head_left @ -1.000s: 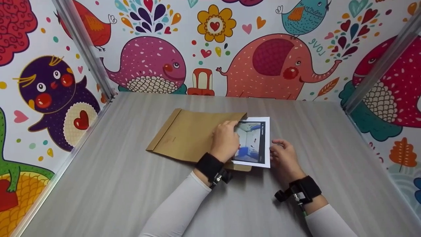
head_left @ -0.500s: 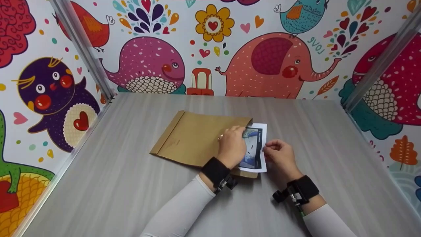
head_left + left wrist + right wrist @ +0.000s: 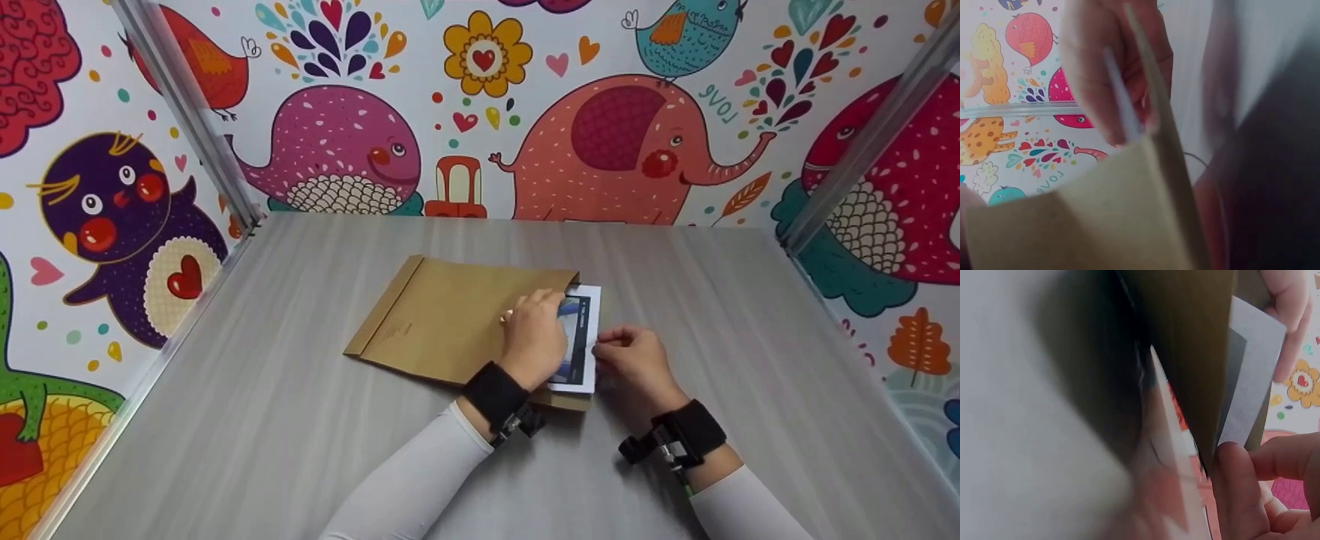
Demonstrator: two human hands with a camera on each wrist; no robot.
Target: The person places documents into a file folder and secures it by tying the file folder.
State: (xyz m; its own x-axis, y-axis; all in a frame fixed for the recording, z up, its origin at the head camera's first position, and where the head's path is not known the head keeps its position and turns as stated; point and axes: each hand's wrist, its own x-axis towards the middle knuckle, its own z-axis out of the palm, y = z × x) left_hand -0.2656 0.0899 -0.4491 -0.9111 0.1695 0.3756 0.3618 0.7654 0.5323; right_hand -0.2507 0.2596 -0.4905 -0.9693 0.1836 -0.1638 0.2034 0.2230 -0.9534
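A brown paper envelope [image 3: 442, 315] lies across the middle of the table, its mouth facing right. Out of that mouth sticks a white-bordered printed picture [image 3: 592, 330], mostly covered by the envelope and my left hand [image 3: 534, 341]. That hand grips the envelope near the mouth; its thumb is hidden in the head view. My right hand [image 3: 637, 360] pinches the picture's outer right edge between thumb and fingers. In the right wrist view, thumb and fingertips meet at the edge of the white sheet [image 3: 1258, 354]. The left wrist view shows the sheet [image 3: 1123, 107] between the envelope's walls.
The grey wood-grain table [image 3: 285, 435] extends around the envelope on every side. Cartoon-printed panels [image 3: 345, 142] stand along the back and both sides, with metal posts [image 3: 191, 120] at the corners. Each wrist wears a black strap [image 3: 495, 394] with a small camera mount.
The picture has slid left, deeper into the envelope, so less of it shows. My right hand has moved left and now pinches its edge. The envelope and left hand have shifted slightly right and nearer.
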